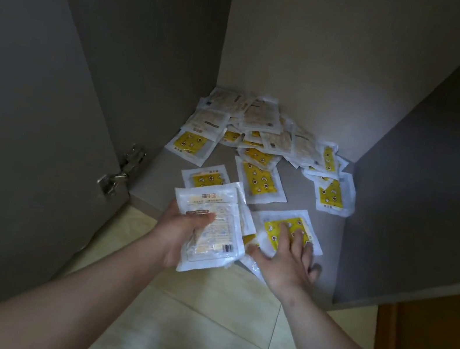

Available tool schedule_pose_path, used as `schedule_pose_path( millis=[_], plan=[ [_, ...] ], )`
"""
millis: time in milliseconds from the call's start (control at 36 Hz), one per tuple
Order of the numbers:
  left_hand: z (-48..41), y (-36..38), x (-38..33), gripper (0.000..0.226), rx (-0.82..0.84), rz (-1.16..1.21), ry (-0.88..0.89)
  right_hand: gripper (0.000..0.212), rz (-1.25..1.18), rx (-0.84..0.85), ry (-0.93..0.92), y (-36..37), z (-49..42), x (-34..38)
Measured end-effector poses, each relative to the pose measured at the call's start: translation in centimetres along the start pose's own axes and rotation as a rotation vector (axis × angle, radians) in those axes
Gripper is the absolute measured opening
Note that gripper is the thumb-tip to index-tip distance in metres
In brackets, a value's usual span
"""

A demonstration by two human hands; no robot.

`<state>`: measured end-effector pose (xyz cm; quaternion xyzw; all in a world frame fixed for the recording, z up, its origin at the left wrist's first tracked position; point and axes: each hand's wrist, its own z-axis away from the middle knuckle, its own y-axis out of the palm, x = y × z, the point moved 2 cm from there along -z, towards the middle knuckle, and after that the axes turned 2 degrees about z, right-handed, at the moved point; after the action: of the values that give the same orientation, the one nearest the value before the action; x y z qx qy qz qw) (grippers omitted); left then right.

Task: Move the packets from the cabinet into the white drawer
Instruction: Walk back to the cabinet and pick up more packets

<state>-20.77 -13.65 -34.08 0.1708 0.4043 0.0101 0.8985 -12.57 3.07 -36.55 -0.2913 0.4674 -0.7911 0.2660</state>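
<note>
Cabinet fills my view, both grey doors swung out: left door at 9 o'clock, right door at 3. Pale floor tiles run under my forearms at 6. The grey shelf shows bare strips between the loose packets, and more bare room at its 3 o'clock side. Its front edge cuts slantwise under both hands.

The heap of packets sits in the back corner at 12, jumbled at all angles, with yellow-faced ones spilling forward.

My left hand grips a stack of packets, thumb curled across the top, at the shelf's front edge. The stack's long axis runs near 12 to 6, leaning slightly to 11, printed heading at the far end.

My right hand is spread flat, fingers pressing a yellow packet just beside the stack, right at the front edge, yellow face up. The thumb reaches toward 9. A door hinge sits at 9.
</note>
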Motion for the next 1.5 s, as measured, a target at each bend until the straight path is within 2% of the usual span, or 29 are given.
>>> schedule_pose_path(
  millis=[56, 111, 250, 306, 361, 528, 556, 639, 722, 806, 861, 945, 1000, 1056, 1111, 1167, 1222, 1306, 1361, 1500],
  plan=[
    [-0.1, -0.2, -0.1, 0.021, 0.007, -0.013, 0.009, 0.095, 0.068, 0.070, -0.040, 0.5, -0.1, -1.0],
    [-0.2, -0.3, -0.1, 0.020, 0.007, -0.027, 0.007, 0.095, 0.149, 0.009, -0.096, 0.0, -0.2, -1.3],
    [-0.5, -0.6, 0.0, 0.025, -0.023, -0.049, -0.007, 0.077, 0.220, -0.329, -0.296, 0.3, 0.2, -0.8],
    [-0.5, -0.8, 0.0, 0.024, -0.028, -0.044, -0.013, 0.064, 0.228, -0.369, -0.358, 0.7, 0.5, -0.8],
    [-0.5, -1.0, -0.1, 0.019, -0.025, -0.030, -0.020, 0.052, 0.112, -0.322, -0.373, 0.2, 0.8, -0.7],
    [-0.8, -1.4, -0.5, 0.018, -0.020, -0.015, -0.020, 0.030, -0.203, -0.036, -0.265, -1.2, -0.1, -0.4],
    [-0.8, -1.4, -0.6, 0.018, -0.021, -0.008, -0.023, 0.027, -0.269, -0.042, -0.278, -1.3, -0.4, -0.2],
    [-1.1, -1.4, -1.2, 0.023, -0.028, 0.021, -0.013, 0.015, -0.331, -0.193, -0.216, -1.9, -0.9, 0.2],
    [-1.3, -1.2, -1.9, 0.025, -0.034, 0.036, -0.009, 0.027, -0.319, -0.347, -0.118, -3.1, -0.9, 1.1],
    [-1.3, -0.9, -3.1, 0.020, -0.049, 0.007, -0.016, 0.031, -0.491, -0.461, -0.054, -4.8, -0.7, 3.1],
    [-1.1, -0.7, -4.0, 0.021, -0.055, -0.008, -0.001, 0.029, -0.691, -0.480, -0.050, -5.9, -0.5, 4.8],
    [0.1, -0.3, -5.7, 0.017, -0.053, -0.012, 0.043, 0.023, -1.091, -0.382, -0.001, -7.4, 0.3, 7.7],
    [1.7, -0.1, -6.9, 0.017, -0.039, 0.000, 0.037, 0.021, -1.293, -0.197, 0.061, -7.9, 1.1, 9.4],
    [3.9, -0.2, -8.2, 0.023, -0.035, 0.005, 0.015, 0.022, -1.379, 0.025, 0.150, -8.1, 2.0, 10.6],
    [6.4, -0.4, -9.3, 0.029, -0.047, 0.003, -0.021, 0.033, -1.422, 0.250, 0.239, -8.5, 3.7, 11.2],
    [9.2, -0.6, -10.8, 0.022, -0.058, -0.015, -0.052, 0.041, -1.451, 0.456, 0.260, -9.8, 6.1, 11.8],
    [12.1, -0.5, -12.4, 0.016, -0.050, -0.013, -0.098, 0.043, -1.482, 0.591, 0.240, -11.8, 8.5, 12.3],
    [16.1, 0.0, -14.7, 0.013, -0.053, 0.019, -0.170, 0.039, -1.503, 0.684, 0.221, -15.4, 12.0, 12.9],
    [18.4, 0.4, -16.1, 0.013, -0.065, 0.041, -0.199, 0.036, -1.497, 0.686, 0.231, -17.3, 14.1, 13.4],
    [24.0, 1.6, -19.0, 0.023, -0.091, 0.067, -0.283, 0.010, -1.386, 0.508, 0.229, -22.3, 18.7, 14.5]
  ],
)
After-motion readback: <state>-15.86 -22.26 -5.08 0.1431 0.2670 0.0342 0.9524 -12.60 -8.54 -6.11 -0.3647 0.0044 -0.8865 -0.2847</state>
